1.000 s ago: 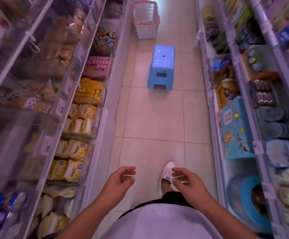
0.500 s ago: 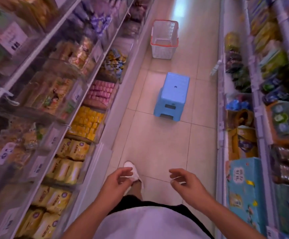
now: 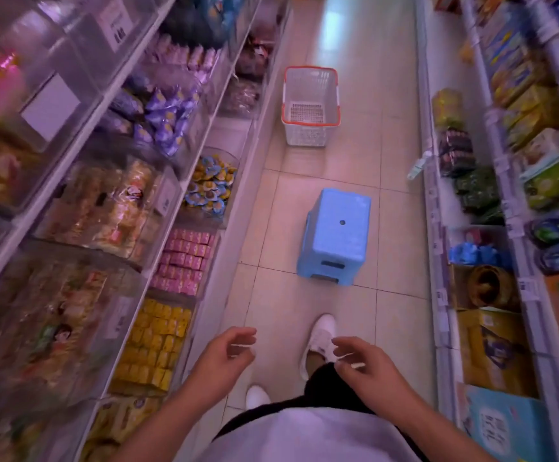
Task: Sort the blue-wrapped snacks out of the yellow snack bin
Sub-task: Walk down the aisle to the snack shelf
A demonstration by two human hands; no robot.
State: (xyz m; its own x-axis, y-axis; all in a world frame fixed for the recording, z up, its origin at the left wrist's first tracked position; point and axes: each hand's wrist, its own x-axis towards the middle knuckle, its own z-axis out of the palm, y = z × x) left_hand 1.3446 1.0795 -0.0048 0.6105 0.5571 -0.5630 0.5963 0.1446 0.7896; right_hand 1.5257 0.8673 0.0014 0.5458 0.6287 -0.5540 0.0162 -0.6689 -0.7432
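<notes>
Standing in a shop aisle, a person holds the left hand [image 3: 224,356] and right hand [image 3: 365,368] loosely curled and empty, the yellow snack bin [image 3: 153,345] low on the left shelving just beside the left hand

We look down a narrow shop aisle floored in pale glossy square tiles [image 3: 308,301], with white tiered shelving [image 3: 438,248] lining both sides. A light-blue plastic step stool [image 3: 336,235] stands mid-aisle; beyond it sits a white mesh basket with an orange rim [image 3: 310,105].
</notes>
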